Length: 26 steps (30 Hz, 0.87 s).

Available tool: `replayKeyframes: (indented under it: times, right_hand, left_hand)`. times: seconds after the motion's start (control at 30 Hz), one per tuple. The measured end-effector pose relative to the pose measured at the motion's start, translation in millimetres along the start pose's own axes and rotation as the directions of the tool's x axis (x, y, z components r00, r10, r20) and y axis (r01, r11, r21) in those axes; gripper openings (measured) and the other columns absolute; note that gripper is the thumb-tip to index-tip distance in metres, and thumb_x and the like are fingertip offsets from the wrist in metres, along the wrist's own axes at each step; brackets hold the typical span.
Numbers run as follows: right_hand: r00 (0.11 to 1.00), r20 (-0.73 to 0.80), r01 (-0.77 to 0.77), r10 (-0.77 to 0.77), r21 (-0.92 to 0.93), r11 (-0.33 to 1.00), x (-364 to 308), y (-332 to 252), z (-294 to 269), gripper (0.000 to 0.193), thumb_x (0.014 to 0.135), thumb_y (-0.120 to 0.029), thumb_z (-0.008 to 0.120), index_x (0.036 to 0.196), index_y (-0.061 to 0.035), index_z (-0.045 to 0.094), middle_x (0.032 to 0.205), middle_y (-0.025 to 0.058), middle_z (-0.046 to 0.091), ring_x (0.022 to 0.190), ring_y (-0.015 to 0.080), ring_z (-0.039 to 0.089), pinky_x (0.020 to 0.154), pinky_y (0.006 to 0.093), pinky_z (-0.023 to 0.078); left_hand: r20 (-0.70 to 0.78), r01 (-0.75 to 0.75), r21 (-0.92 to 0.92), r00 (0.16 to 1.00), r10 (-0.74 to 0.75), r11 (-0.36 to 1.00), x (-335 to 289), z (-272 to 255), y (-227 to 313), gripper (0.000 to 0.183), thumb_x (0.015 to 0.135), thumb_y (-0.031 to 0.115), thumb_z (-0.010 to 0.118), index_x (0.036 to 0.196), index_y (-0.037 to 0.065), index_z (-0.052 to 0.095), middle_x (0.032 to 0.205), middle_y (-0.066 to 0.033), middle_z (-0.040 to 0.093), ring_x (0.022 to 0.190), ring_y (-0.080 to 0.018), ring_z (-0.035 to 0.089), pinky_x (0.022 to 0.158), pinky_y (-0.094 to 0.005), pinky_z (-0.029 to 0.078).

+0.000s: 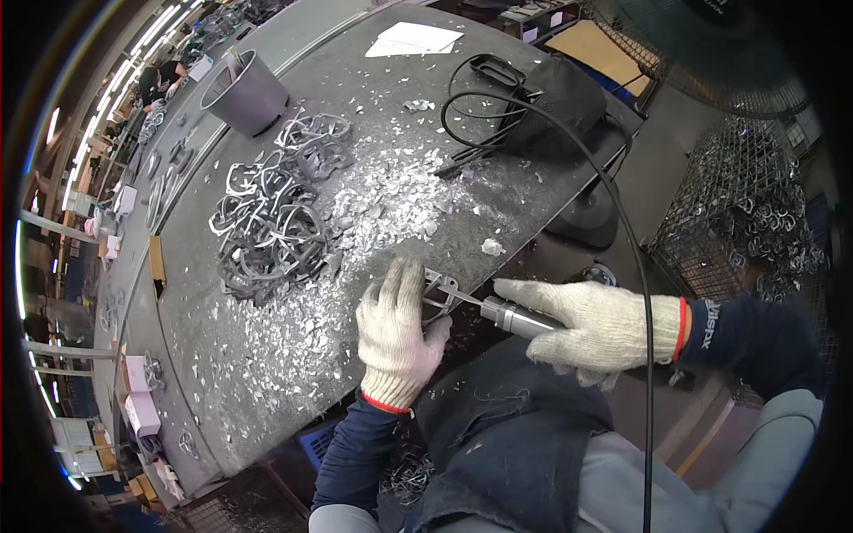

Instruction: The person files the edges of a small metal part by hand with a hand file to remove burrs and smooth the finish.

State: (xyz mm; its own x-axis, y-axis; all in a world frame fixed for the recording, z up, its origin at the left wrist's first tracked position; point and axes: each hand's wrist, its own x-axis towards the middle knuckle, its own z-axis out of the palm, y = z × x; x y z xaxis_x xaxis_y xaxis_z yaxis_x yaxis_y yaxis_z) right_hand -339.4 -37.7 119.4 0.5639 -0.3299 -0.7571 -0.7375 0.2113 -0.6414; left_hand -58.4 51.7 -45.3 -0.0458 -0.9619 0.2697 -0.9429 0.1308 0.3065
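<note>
My left hand (398,333), in a white knitted glove with a red cuff, presses a small grey metal frame-like part (442,286) at the table's near edge. Its fingers lie over the part's left side and hide some of it. In my right hand (595,327), gloved the same way, is a silver cylindrical hand tool (515,317) with a thin flat blade. The blade points left and reaches the metal part. Fingers are wrapped round the tool's body, and its rear end is hidden in the palm.
Silvery flakes (382,209) cover the table's middle, beside a heap of curved metal parts (271,222). Farther off are a grey bucket (247,93), white paper (413,39) and a dark bag (560,102). A black cable (635,240) hangs across my right wrist. A wire cage (720,204) stands right.
</note>
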Motion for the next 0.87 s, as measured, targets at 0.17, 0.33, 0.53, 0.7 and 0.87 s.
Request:
replayKeyframes:
  times: [0.17, 0.33, 0.53, 0.7, 0.87]
  right_hand:
    - [0.934, -0.118, 0.27, -0.338, -0.389, 0.881, 10.0, 27.6, 25.4, 0.089, 0.11, -0.018, 0.069, 0.19, -0.018, 0.027, 0.113, 0.023, 0.085, 0.088, 0.0381, 0.087, 0.085, 0.051, 0.074]
    - [0.943, -0.135, 0.199, -0.306, -0.509, 0.838, 18.0, 47.7, 21.8, 0.088, 0.108, -0.017, 0.073, 0.187, -0.0141, 0.032, 0.14, 0.0263, 0.081, 0.115, 0.0464, 0.084, 0.103, 0.0547, 0.071]
    - [0.825, -0.061, 0.536, -0.562, -0.23, 0.812, 17.3, 85.5, 8.4, 0.086, 0.108, -0.014, 0.074, 0.186, -0.0095, 0.036, 0.169, 0.0203, 0.068, 0.139, 0.0433, 0.076, 0.121, 0.0486, 0.064]
    - [0.839, -0.066, 0.512, -0.54, -0.238, 0.825, 24.2, 98.1, 3.0, 0.085, 0.106, -0.012, 0.076, 0.183, -0.0079, 0.042, 0.168, 0.0173, 0.07, 0.147, 0.0412, 0.073, 0.126, 0.0463, 0.06]
    - [0.885, 0.033, 0.445, -0.464, -0.345, 0.826, 28.2, 94.2, -6.0, 0.089, 0.106, -0.012, 0.078, 0.186, -0.0166, 0.039, 0.169, 0.0202, 0.069, 0.148, 0.0377, 0.073, 0.126, 0.0431, 0.06]
  left_hand:
    - [0.047, -0.01, 0.034, 0.999, 0.009, 0.999, 6.1, -6.9, 2.5, 0.108, 0.079, 0.025, 0.099, 0.175, 0.009, 0.054, 0.172, -0.0232, 0.06, 0.142, -0.0502, 0.063, 0.124, -0.0613, 0.049]
    - [0.119, -0.068, 0.07, 0.991, 0.059, 0.995, 12.1, -15.5, 3.6, 0.106, 0.078, 0.024, 0.099, 0.174, 0.008, 0.056, 0.17, -0.0241, 0.061, 0.14, -0.0485, 0.066, 0.121, -0.06, 0.053]
    - [0.05, -0.08, -0.652, 0.988, 0.148, 0.754, 12.0, -41.5, -28.7, 0.092, 0.081, -0.014, 0.078, 0.169, -0.005, 0.056, 0.161, -0.028, 0.066, 0.144, -0.0357, 0.075, 0.123, -0.0447, 0.06]
    - [0.162, 0.128, -0.658, 0.986, -0.026, 0.742, 19.6, -37.0, -34.0, 0.063, 0.091, -0.012, 0.082, 0.153, -0.005, 0.071, 0.134, -0.0183, 0.083, 0.119, -0.0242, 0.083, 0.105, -0.0391, 0.067]
    - [0.2, 0.174, -0.62, 0.978, -0.06, 0.765, 27.2, -34.6, -28.3, 0.035, 0.107, 0.008, 0.083, 0.141, 0.001, 0.082, 0.119, -0.0136, 0.089, 0.108, -0.0228, 0.086, 0.096, -0.0376, 0.068]
